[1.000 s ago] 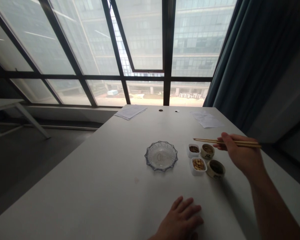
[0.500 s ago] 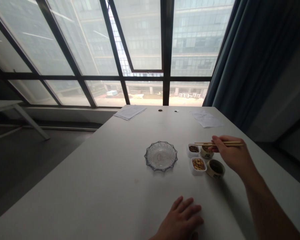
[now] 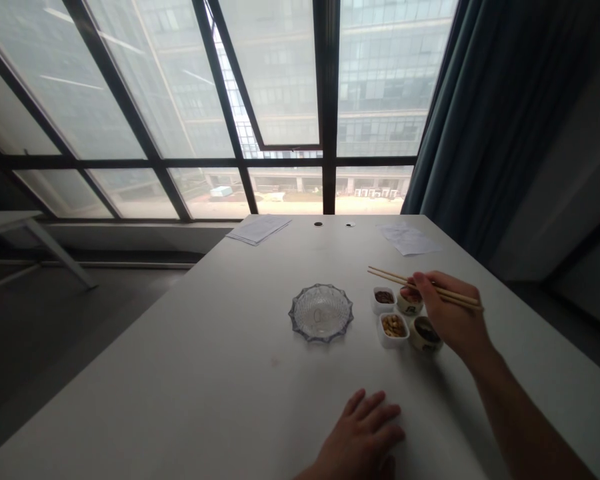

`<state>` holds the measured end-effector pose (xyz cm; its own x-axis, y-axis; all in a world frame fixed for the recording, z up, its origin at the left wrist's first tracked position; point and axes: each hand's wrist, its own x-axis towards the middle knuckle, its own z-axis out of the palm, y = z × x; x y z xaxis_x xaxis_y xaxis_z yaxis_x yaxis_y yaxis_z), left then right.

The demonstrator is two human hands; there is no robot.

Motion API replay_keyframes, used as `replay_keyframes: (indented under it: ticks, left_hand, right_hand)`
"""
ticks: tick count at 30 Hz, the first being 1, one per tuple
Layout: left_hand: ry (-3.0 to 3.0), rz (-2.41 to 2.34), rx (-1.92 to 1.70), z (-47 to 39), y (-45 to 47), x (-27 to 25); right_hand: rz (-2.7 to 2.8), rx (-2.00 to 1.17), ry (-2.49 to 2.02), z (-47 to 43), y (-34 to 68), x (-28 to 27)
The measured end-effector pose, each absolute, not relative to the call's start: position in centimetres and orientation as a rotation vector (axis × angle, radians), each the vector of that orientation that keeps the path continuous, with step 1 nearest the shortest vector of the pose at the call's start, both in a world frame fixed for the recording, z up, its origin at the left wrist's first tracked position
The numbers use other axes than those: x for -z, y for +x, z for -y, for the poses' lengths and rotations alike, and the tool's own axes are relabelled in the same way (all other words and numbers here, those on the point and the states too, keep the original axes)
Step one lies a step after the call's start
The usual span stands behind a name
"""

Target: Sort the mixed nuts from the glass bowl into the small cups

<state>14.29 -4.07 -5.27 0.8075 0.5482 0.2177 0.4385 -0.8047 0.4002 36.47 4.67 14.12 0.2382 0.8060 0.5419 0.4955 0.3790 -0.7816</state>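
My right hand (image 3: 447,310) grips a pair of wooden chopsticks (image 3: 393,275), whose tips point left above the small containers. Below them a white tub (image 3: 384,308) holds dark brown bits. Nearer to me, another white tub (image 3: 394,343) contains tan, nut-like pieces. Beside these stand two cream pots: the far one (image 3: 409,309) is partly covered by my fingers, and the near one (image 3: 420,343) has dark contents. A clear glass bowl (image 3: 321,339) with a scalloped rim sits to the left. My left hand (image 3: 363,430) lies on the table, fingers spread, holding nothing.
The white table (image 3: 195,373) reaches toward the windows. Paper sheets lie at its far left (image 3: 260,229) and far right (image 3: 410,239). Two round holes show near the far edge. A blue curtain (image 3: 455,153) hangs at the right, and another table (image 3: 10,223) stands at the left.
The chopstick tips have moved left and up, and their angle is now steeper. My right hand has shifted slightly left. My left hand stays on the table. The camera view has tilted a little.
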Motion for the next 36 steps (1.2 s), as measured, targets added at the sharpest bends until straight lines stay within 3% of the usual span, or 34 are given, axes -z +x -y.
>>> replay_keyframes:
  ticks: [10,23,29,36]
  left_hand:
    - [2.574,-0.773,-0.470,4.7,14.1,2.3]
    - [2.257,-1.103,-0.985,4.5,14.9,1.9]
    - [2.204,-1.229,-1.062,3.7,14.5,1.3]
    - [2.351,-1.126,-0.857,4.1,14.5,1.4]
  right_hand:
    - [1.442,-0.134,-1.039,-0.7,33.9,-13.3]
    - [1.931,-0.037,-0.915,6.7,34.6,-1.1]
    - [1.988,0.073,-0.896,7.5,37.1,-1.4]
    - [1.766,0.286,-1.230,5.8,46.4,-1.6]
